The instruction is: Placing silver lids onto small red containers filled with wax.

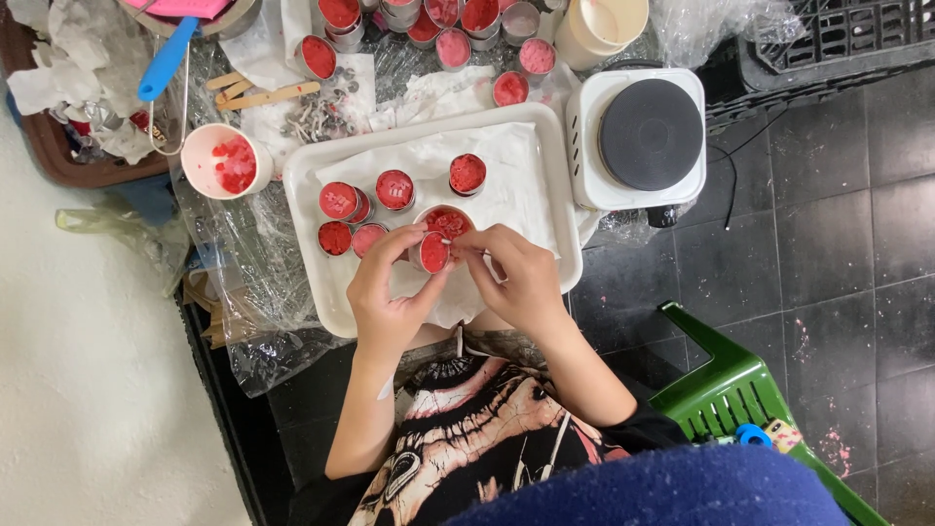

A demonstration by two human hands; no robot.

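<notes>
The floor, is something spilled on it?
Yes. Pink specks dot the dark floor tiles by the green chair, like spilled wax bits. Both hands hold a small red-filled tin.

tins (362, 206) crowd left, tray (545, 156) right bare

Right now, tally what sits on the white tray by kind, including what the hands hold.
Small round metal tins filled with red wax on the white plastic tray: 5, e.g.
Tin held in the left hand and right hand: 1
Larger round container of red wax: 1
White paper sheet: 1
Total: 8
</notes>
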